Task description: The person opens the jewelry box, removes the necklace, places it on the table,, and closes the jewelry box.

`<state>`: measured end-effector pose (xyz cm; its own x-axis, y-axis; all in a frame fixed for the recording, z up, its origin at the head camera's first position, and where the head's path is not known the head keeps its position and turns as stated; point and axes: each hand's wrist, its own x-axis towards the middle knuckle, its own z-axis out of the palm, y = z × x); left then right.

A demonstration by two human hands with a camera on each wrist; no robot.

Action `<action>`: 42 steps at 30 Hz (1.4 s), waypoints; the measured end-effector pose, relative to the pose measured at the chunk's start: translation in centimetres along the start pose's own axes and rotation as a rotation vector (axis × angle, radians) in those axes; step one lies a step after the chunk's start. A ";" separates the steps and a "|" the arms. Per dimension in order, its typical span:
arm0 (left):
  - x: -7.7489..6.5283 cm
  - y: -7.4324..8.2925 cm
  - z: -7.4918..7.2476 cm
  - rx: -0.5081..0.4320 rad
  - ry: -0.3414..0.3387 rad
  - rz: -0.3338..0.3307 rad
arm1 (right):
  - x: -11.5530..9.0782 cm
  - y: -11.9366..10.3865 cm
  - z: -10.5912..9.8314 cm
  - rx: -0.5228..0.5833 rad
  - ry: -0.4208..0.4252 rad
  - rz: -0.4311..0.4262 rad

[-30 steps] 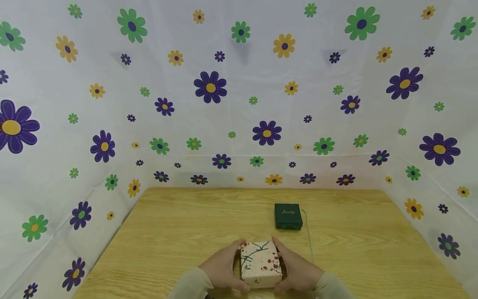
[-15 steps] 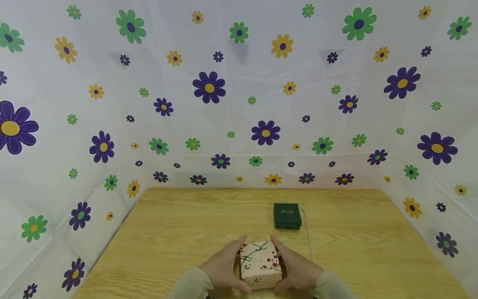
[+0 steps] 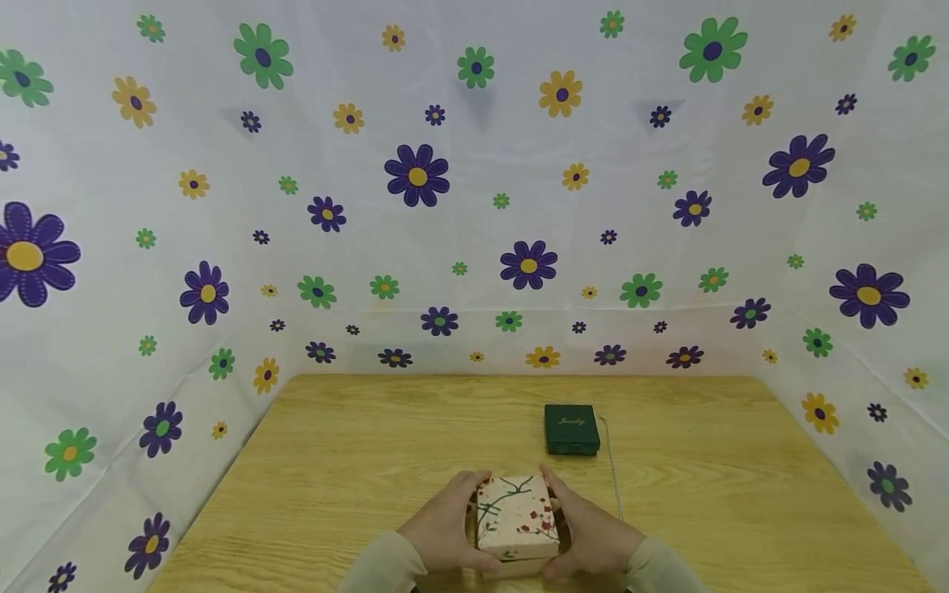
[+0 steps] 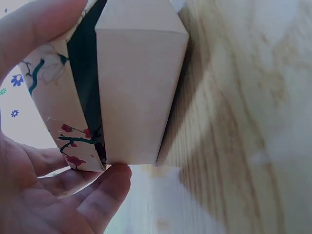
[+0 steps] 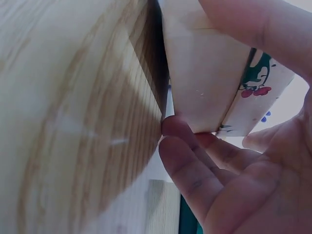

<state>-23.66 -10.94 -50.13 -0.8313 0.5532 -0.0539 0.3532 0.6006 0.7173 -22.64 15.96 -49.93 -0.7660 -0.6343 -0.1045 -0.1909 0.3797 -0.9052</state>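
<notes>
A small floral box with red blossoms and green branches stands near the table's front edge, held between both hands. My left hand grips its left side, thumb in front and fingers behind. In the left wrist view the patterned lid is partly raised from the plain cream base, and a dark green band shows between them. My right hand holds the right side, thumb in front and fingers around the back corner. From the right wrist view, the lid gap is narrow.
A dark green box with gold lettering sits behind the hands, slightly right. Beside it a thin silvery chain runs toward the right hand. The wooden table is enclosed by white flower-print sheeting.
The lid of the floral box has risen slightly, so a gap now shows above the base at the front. Both hands keep their places on its sides.
</notes>
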 end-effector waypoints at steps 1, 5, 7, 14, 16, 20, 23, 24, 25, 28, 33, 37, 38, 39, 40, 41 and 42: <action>0.0 0.0 0.0 -0.002 0.000 -0.002 | 0.0 0.0 0.0 0.014 -0.002 0.003; -0.1 0.0 -0.2 -0.025 0.013 -0.022 | 0.0 -0.1 0.0 -0.028 0.013 0.029; -0.2 0.0 -0.2 -0.037 0.028 -0.027 | 0.0 -0.1 0.0 -0.063 0.026 0.039; -0.5 0.4 -0.7 -0.052 0.081 -0.022 | -0.3 -0.1 0.0 -0.134 0.035 -0.010; -0.7 0.5 -0.9 -0.042 0.104 -0.020 | -0.4 -0.1 0.0 -0.155 0.029 -0.023; -1.0 0.8 -1.5 -0.030 0.160 -0.023 | -0.4 -0.1 0.0 -0.208 0.022 -0.015; -1.2 0.9 -2.0 -0.029 0.210 -0.023 | -0.3 -0.1 0.1 -0.234 0.022 0.011; -1.2 0.9 -2.2 -0.028 0.222 -0.022 | -0.3 -0.1 0.1 -0.242 0.023 0.020; -1.3 0.9 -2.4 -0.025 0.236 -0.020 | -0.3 -0.1 0.1 -0.250 0.024 0.025; -1.4 0.7 -2.9 -0.022 0.266 0.008 | -0.3 -0.2 0.1 -0.261 0.030 0.038; -1.7 0.2 -3.9 0.036 0.300 0.035 | -0.3 -0.3 0.1 -0.273 0.034 0.035; -1.9 -0.5 -5.1 0.096 0.353 0.028 | -0.2 -0.3 0.2 -0.272 0.029 0.034; -2.0 -0.7 -5.4 0.108 0.367 0.025 | -0.2 -0.3 0.2 -0.271 0.027 0.036; -2.1 -0.8 -5.7 0.117 0.380 0.021 | -0.2 -0.2 0.2 -0.269 0.026 0.035; -2.2 -1.0 -6.0 0.118 0.390 0.015 | -0.2 -0.2 0.2 -0.265 0.024 0.036; -2.4 -1.1 -6.3 0.118 0.398 0.009 | -0.2 -0.2 0.3 -0.260 0.023 0.037; -2.5 -1.2 -6.6 0.120 0.404 -0.002 | -0.2 -0.2 0.3 -0.254 0.022 0.040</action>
<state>-24.81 -16.84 -46.29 -0.9248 0.2960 0.2388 0.3796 0.6776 0.6299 -22.30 15.80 -49.86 -0.7884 -0.6021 -0.1265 -0.3065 0.5627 -0.7678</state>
